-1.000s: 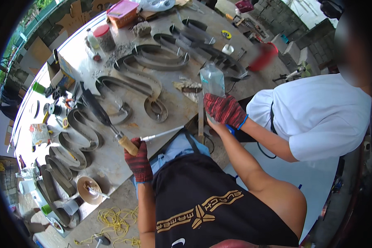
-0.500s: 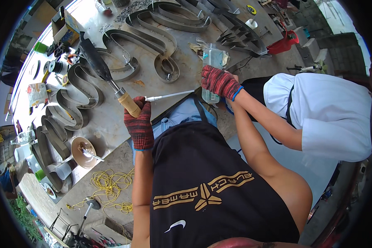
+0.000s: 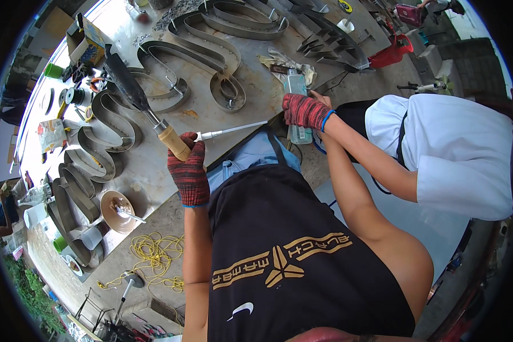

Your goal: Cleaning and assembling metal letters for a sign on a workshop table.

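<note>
My left hand (image 3: 187,171), in a red-and-black knit glove, is closed round the wooden handle of a tool (image 3: 170,140) with a metal collar and a long black body pointing up-left. From the same hand a slim white rod (image 3: 225,132) sticks out to the right. A co-worker's gloved hand (image 3: 305,111) grips a clear bluish plastic bottle (image 3: 298,134). My right forearm (image 3: 339,171) reaches up behind the co-worker's forearm, and my right hand is hidden or cannot be told apart there. Bare fingertips (image 3: 321,98) show beside the bottle; whose they are is unclear.
Curved metal strips (image 3: 222,54) stand on edge across the metal table (image 3: 154,171). A brown bowl (image 3: 118,212) sits at the near left edge, above a tangled yellow cord (image 3: 151,251) on the floor. The co-worker in a white shirt (image 3: 461,154) stands close on my right.
The bottle and the co-worker's gloved hand have shifted slightly right. My left hand keeps its hold, edging a little left. Another person with a red case has come into view at the far right.
</note>
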Demonstrator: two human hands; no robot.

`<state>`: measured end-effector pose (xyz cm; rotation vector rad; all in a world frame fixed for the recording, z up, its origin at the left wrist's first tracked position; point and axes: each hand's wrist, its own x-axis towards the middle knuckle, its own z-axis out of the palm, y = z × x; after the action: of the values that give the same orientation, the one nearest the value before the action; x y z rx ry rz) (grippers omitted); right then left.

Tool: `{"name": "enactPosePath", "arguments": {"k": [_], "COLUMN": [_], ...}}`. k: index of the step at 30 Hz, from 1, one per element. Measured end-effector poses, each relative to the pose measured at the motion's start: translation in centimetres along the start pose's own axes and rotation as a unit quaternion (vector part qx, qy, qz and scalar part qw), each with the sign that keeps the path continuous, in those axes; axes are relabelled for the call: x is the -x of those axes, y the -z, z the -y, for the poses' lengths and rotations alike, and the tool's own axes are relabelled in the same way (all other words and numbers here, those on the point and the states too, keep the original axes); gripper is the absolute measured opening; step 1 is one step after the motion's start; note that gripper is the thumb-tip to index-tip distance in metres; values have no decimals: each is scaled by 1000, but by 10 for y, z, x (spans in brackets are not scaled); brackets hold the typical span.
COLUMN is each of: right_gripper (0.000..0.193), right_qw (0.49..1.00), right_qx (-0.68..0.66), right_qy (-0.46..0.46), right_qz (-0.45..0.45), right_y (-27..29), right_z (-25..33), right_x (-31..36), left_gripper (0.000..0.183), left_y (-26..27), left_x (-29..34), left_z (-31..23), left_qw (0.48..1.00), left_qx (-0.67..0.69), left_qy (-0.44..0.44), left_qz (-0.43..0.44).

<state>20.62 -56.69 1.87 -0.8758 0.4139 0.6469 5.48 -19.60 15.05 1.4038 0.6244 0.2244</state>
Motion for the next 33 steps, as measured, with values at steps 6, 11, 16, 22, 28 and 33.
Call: {"name": "enactPosePath", "arguments": {"k": [6,11,16,22,28,33], "right_gripper": [71,54,51,71,70,63], "right_qw": [987,988,985,995,992,966], "right_qx": [-110,-105,-120,-94,-103,-184], "right_qy": [-16,-9,-32,-17,-42,-75], "right_qz": [114,111,118,37,65,168], "right_y": [39,46,39,64,26,3], "right_z": [-11,-7,-6,-11,-2,2], "right_x": [-28,-32,-28,-52,-29,-1], "left_gripper": [27,27,24,24,22,22], "left_y": [-1,-3,-2,1,2,1], "left_x": [0,-2,-1,-2,-2,-4], "left_z": [-3,-3,-3,0,4,4], "left_qw": [1000,1000,1000,1000,1000,999], "left_qx": [-7,5,15,2,16,26], "left_qy": [-9,-15,-4,18,17,15], "left_qz": [10,10,6,8,14,19]}}
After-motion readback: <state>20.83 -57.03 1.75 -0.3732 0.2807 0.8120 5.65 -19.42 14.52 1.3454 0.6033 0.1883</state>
